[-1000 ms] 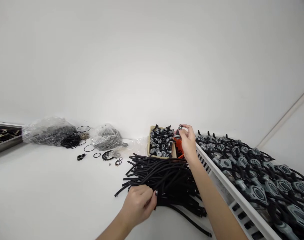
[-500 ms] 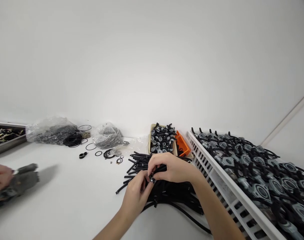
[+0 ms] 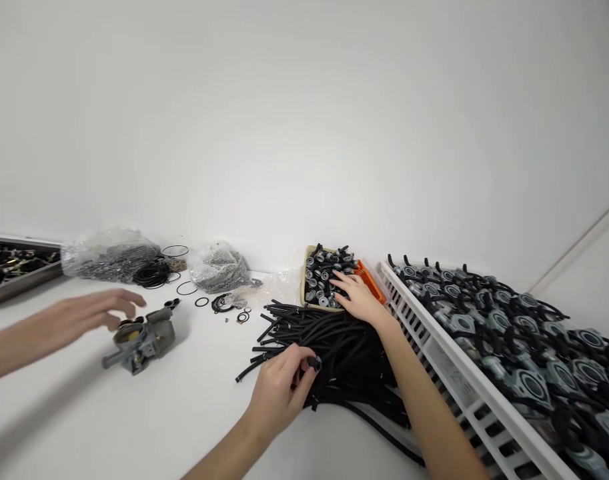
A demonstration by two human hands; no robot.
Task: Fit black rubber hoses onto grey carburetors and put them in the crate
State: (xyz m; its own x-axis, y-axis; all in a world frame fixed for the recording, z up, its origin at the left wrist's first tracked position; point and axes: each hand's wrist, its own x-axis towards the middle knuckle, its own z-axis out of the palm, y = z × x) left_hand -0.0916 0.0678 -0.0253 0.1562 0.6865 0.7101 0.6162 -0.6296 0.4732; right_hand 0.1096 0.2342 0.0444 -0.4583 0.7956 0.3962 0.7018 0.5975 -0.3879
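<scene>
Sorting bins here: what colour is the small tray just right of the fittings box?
Orange tray, head view.

The left hand (image 3: 279, 390) pinches a hose (image 3: 315, 364) at the 7 o'clock edge of the hose pile (image 3: 339, 343). At the pile's 12 o'clock, the right hand (image 3: 358, 300) lies with spread fingers on the fittings (image 3: 320, 277) in a beige box (image 3: 304, 283), with an orange tray (image 3: 373, 285) just beside it. A crate (image 3: 464, 381) of grey parts (image 3: 514, 333) runs from 2 to 4 o'clock. At 9 o'clock, another person's hand (image 3: 81, 317) hovers over a metal casting (image 3: 141, 339).
</scene>
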